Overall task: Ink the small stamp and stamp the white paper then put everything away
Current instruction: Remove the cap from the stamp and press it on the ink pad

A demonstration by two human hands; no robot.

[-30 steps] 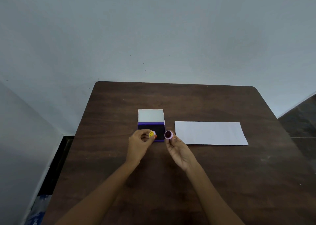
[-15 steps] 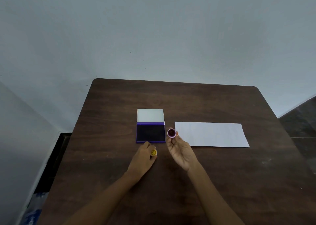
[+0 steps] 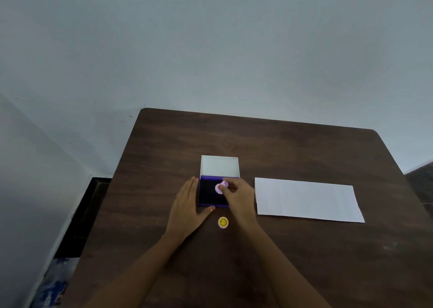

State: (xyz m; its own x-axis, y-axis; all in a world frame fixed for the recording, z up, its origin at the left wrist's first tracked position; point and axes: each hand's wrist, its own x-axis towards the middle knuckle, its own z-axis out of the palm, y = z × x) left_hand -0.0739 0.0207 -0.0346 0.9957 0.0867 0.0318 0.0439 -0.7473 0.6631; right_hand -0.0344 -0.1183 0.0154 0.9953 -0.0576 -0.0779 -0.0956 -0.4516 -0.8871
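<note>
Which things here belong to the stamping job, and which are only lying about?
Job: small stamp in right hand; ink pad, steadied by left hand; white paper; yellow cap.
Lying about: blue-and-white clutter on the floor beside the table.

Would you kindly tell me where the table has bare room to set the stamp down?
The dark wooden table is bare behind the open purple ink pad and white paper sheet, and in front of the paper. The pad's front is crowded by both hands and the yellow cap.
</note>
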